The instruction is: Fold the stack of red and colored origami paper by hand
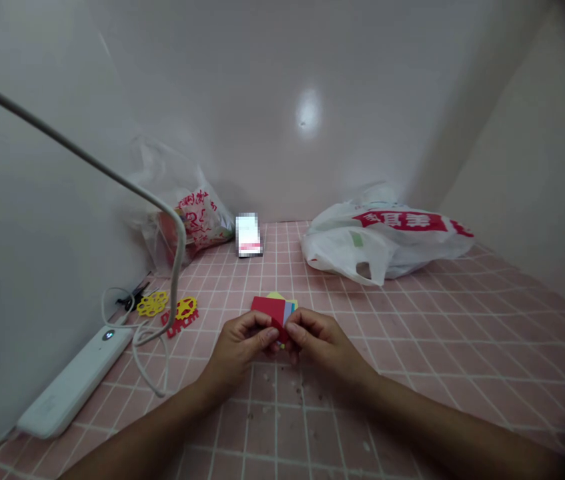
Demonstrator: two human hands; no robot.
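Observation:
A piece of red paper (269,307) is pinched between the thumbs and fingers of both hands, close together at the middle of the view. My left hand (241,345) grips its near left part, thumb on top. My right hand (326,343) is closed at its near right edge. Behind the red paper show the edges of other coloured sheets: a yellow sheet (275,295), a lavender one (287,310) and a strip of blue. Whether those sheets are held too or lie on the table cannot be made out.
A pink tiled tabletop (242,427) bears a white power strip (77,380) with a looping cable (178,267) at left. Near it lie yellow gear-like pieces (153,304) and red letter shapes (182,324). Farther back are a phone (248,235), a left plastic bag (197,223) and a right plastic bag (387,233).

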